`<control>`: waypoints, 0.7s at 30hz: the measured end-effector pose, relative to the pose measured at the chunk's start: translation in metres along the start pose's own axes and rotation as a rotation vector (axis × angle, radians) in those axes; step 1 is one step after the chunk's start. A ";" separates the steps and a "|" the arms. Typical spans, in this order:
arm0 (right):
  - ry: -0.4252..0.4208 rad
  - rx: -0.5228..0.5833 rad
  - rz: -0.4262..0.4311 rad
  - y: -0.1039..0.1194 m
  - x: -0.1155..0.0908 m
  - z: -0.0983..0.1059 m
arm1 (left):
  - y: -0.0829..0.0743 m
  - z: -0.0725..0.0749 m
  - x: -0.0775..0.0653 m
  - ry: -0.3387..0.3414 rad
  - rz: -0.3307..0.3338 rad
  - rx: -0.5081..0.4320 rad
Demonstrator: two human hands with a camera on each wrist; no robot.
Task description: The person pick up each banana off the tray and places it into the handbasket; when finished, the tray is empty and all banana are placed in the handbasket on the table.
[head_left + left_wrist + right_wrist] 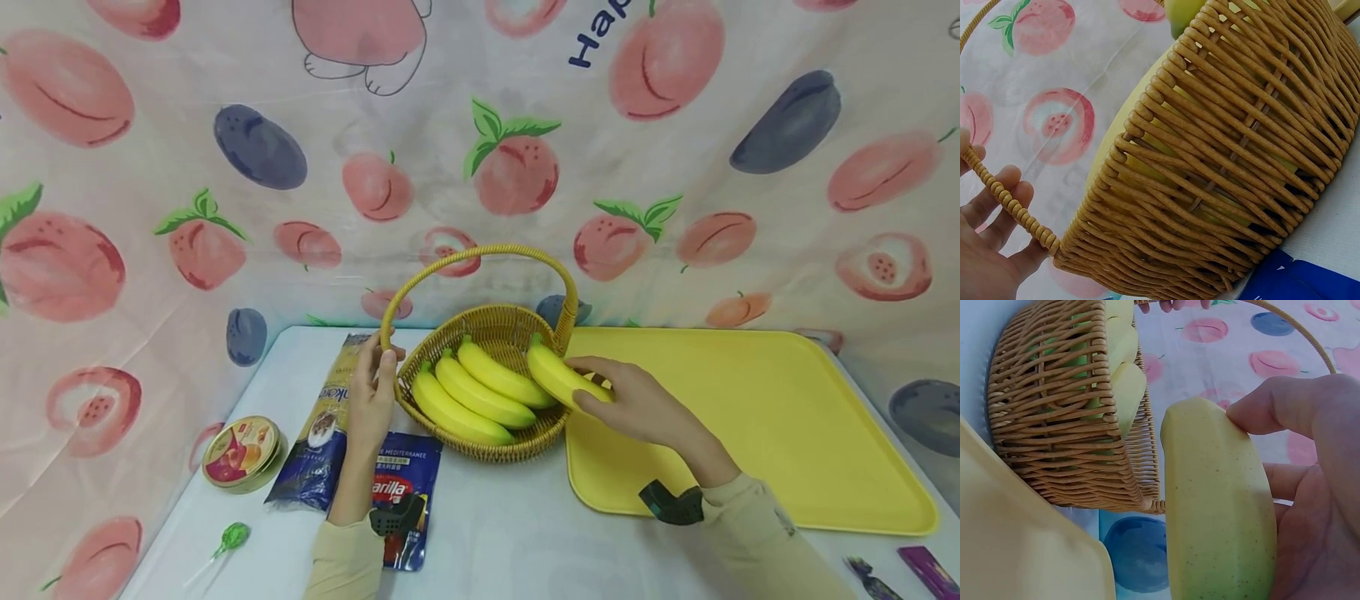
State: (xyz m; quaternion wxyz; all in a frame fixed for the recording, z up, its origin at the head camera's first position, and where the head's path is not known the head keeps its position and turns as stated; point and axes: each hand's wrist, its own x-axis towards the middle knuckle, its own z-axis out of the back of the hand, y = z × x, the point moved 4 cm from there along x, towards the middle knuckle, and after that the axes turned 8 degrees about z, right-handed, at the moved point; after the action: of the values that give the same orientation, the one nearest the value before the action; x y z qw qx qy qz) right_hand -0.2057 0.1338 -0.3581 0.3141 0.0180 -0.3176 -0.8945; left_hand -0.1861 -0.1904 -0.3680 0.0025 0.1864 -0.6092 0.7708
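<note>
A wicker basket (480, 450) with a tall arched handle stands mid-table, and several bananas (480, 392) lie side by side in it. My left hand (371, 392) grips the lower left end of the basket handle (1013, 206); fingers and thumb are round it in the left wrist view. With my right hand (637, 400) I hold one more banana (558, 375) between thumb and fingers at the basket's right rim. In the right wrist view this banana (1216, 506) is apart from the basket wall (1054, 406), near the camera.
A yellow tray (750, 433) lies to the right. Left of the basket are a pasta bag (322, 433), a blue Barilla pouch (408, 500), a round tin (242, 454) and a green lollipop (234, 536). Wrapped sweets (930, 571) sit at the lower right. A fruit-print cloth hangs behind.
</note>
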 end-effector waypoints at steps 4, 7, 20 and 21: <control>0.016 -0.020 0.007 0.001 0.009 0.000 | -0.001 0.000 0.000 0.001 -0.006 0.005; 0.028 -0.034 0.005 0.002 0.015 0.001 | -0.001 0.000 -0.001 0.000 -0.014 0.011; 0.072 -0.102 0.048 0.008 0.038 0.004 | -0.002 0.000 -0.002 0.001 0.013 0.017; 0.074 -0.104 0.053 0.009 0.040 0.003 | -0.002 0.001 -0.002 -0.001 0.011 0.020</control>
State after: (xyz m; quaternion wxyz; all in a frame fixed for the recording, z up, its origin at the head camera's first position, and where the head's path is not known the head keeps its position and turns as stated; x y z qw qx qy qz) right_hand -0.2334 0.1073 -0.3435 0.3495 0.0262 -0.2594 -0.8999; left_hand -0.1839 -0.1900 -0.3667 -0.0037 0.1835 -0.6024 0.7768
